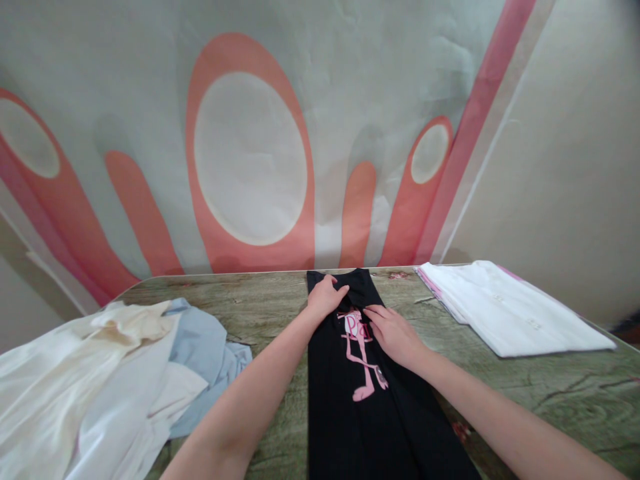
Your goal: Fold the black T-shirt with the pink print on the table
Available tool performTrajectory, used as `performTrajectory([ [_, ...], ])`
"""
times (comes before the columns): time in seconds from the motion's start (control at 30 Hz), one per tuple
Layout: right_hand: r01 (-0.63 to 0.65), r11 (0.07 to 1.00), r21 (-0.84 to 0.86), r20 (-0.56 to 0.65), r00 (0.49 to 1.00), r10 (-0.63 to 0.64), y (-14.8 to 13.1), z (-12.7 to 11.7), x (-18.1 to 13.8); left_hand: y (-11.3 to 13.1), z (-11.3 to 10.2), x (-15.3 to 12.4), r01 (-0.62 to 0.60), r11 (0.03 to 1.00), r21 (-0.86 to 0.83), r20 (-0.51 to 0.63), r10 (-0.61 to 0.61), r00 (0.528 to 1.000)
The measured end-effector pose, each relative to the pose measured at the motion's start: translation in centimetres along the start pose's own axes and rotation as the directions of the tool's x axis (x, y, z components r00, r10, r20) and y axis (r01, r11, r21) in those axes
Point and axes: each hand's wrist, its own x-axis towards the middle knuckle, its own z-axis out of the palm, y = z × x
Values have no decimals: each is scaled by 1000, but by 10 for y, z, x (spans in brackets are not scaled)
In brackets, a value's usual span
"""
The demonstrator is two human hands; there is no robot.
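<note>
A black T-shirt (345, 413) with a pink cartoon print lies lengthwise down the middle of the table, its sides folded in to a narrow strip. My left hand (326, 296) rests on the shirt's far end with its fingers curled round the cloth at the collar. My right hand (395, 333) lies flat on the shirt beside the print, fingers stretched out and pressing down.
A loose heap of white, cream and pale blue clothes (100, 373) covers the left of the wooden table (550, 393). A stack of folded white shirts (505, 310) sits at the far right. A wall with orange and pink shapes (250, 160) stands close behind the table.
</note>
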Motion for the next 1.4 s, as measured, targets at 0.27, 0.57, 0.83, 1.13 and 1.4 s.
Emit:
performTrajectory([
  [0.27, -5, 1000, -24, -3, 1000, 5, -4, -4, -1, -19, 4, 13, -67, 994, 89, -119, 77, 990],
  [0.57, -1, 1000, -26, -17, 1000, 1, -4, -3, -1, -21, 4, 33, -108, 992, 64, -70, 113, 991],
  [0.83, -6, 1000, -17, -18, 1000, 6, -2, 0, -1, -15, 9, 55, -187, 980, 64, -66, 191, 979],
  [1.13, 27, 997, -77, 14, 1000, -26, -3, -2, -1, -8, 6, 43, -187, 976, 107, -85, 197, 977],
  [1.4, 33, 995, -97, 44, 999, -28, -5, -3, 1, 23, -10, -1, -575, 816, 49, 173, 560, 810],
])
